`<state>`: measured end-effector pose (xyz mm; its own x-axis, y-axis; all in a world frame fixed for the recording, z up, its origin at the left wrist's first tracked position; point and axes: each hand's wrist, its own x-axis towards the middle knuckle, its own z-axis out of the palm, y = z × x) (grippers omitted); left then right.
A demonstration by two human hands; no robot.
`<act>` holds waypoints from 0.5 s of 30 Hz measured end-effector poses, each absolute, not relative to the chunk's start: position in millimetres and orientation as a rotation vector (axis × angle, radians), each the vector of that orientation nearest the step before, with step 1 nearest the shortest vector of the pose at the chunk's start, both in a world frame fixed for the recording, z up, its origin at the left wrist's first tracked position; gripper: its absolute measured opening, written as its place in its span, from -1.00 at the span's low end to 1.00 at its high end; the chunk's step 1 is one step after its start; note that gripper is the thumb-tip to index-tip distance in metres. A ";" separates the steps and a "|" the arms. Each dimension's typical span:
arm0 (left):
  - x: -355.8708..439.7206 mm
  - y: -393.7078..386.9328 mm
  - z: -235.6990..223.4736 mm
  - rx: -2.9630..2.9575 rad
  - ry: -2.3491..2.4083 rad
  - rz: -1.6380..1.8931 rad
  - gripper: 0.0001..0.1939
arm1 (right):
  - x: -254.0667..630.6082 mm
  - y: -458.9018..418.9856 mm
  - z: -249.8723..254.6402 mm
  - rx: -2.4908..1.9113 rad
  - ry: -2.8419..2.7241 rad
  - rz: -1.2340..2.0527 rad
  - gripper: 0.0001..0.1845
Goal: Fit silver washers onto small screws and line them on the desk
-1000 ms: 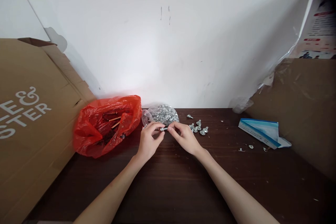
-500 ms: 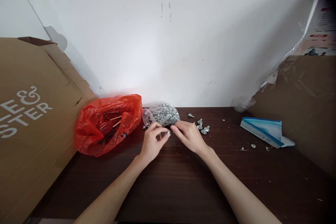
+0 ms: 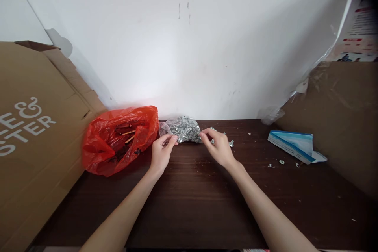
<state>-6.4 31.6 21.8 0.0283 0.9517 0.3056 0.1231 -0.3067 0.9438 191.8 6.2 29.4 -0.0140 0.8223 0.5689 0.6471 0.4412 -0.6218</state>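
Note:
A clear plastic bag [image 3: 186, 128] full of small shiny metal screws lies against the wall. My left hand [image 3: 161, 152] is at its near left side, thumb and fingers pinched together at the bag's front edge. Whatever lies between those fingertips is too small to make out. At the bag's right edge, my right hand [image 3: 219, 147] has its thumb and forefinger closed together, their tips against or just beside the plastic; what they grip is hidden. A few loose screws [image 3: 231, 143] lie on the dark table behind and beside my right hand.
Left of the bag sits an open red plastic bag [image 3: 97, 145] holding long rod-like pieces. A cardboard box [image 3: 38, 157] borders the left side, another [image 3: 345, 118] the right. A blue and white packet [image 3: 291, 145] and small white scraps [image 3: 281, 162] lie on the dark table [image 3: 195, 204].
My hands have moved apart: the left went left and up to the bag's front edge, the right slightly right. The small metal piece seen in my left fingers is no longer clearly visible.

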 end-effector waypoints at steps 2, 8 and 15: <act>-5.2 30.5 20.6 1.573 1.087 1.335 -0.76 | 179.7 3.9 26.5 -1.183 -1.788 0.369 -0.75; -2.9 27.7 17.3 1.701 1.018 1.263 -0.82 | 161.9 3.7 14.2 -1.049 -1.841 0.494 -0.77; -4.8 28.0 17.7 1.790 1.015 1.166 -0.80 | 164.2 6.3 15.2 -1.066 -1.764 0.569 -0.82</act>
